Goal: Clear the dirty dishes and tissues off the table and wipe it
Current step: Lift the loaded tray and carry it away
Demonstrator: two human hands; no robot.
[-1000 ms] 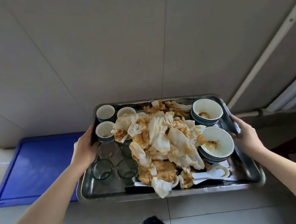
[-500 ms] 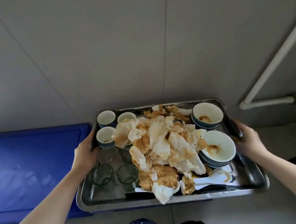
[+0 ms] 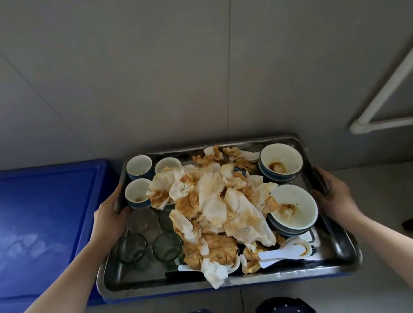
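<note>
Both hands, left hand (image 3: pixel 110 219) and right hand (image 3: pixel 333 195), are gripping the tray (image 3: pixel 144 283) loaded with stained tissues (image 3: pixel 217 203) and bowls (image 3: pixel 295 210); clearing is looking done, wiping remaining.

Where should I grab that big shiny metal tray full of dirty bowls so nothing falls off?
Probably by the raised rim of the rectangular steel tray, at its two short ends, one hand coming from each side, as the left hand and right hand do. That lip gives fingers a hold.
</note>
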